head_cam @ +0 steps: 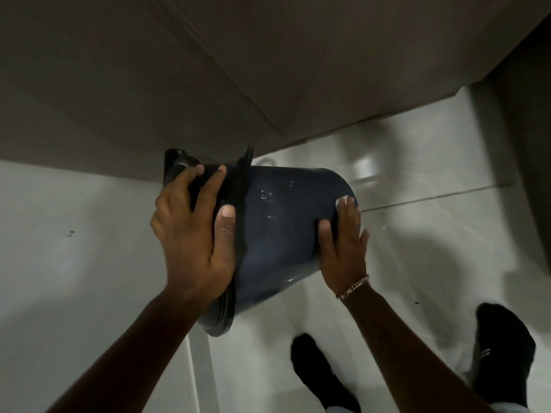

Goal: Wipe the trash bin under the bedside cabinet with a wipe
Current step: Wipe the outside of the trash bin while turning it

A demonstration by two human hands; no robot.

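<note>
A dark blue trash bin [277,228] is held on its side above the floor, its rim with a black liner to the left and its base to the right. My left hand [190,228] grips the rim end over the black liner [238,204]. My right hand [343,248] lies flat against the bin's base end, and a small bit of white wipe [340,201] shows under its fingertips. Small wet drops glisten on the bin's side.
The brown bedside cabinet [208,84] fills the upper frame, close above the bin. Pale floor tiles [89,263] lie below. My two feet in black socks [322,377] stand at the lower right. A dark furniture edge [530,174] runs down the right side.
</note>
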